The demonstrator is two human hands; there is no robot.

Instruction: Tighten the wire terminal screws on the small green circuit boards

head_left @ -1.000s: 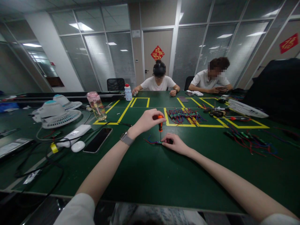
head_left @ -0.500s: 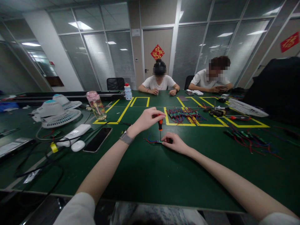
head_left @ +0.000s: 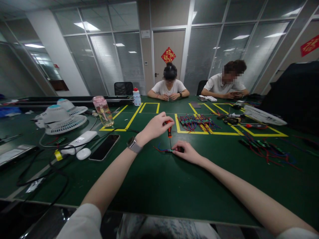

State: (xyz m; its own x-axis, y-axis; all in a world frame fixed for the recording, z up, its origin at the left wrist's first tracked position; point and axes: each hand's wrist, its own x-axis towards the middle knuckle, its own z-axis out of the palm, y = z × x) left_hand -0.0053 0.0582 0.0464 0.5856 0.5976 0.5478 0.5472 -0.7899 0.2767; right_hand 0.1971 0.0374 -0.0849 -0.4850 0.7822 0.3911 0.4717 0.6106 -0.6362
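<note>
Hands meet mid-table: left hand (head_left: 157, 127) grips an orange-handled screwdriver (head_left: 169, 132) upright, tip on a small wired circuit board (head_left: 169, 150) that the right hand (head_left: 186, 152) pinches flat against the green table (head_left: 154, 186). Board looks light, fragile; best held by its edges. No readable writing on it.

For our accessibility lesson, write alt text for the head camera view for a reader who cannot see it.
The left hand holds an orange-handled screwdriver upright on a small wired part, which the right hand pins to the green table. Two people sit at the far side.
</note>
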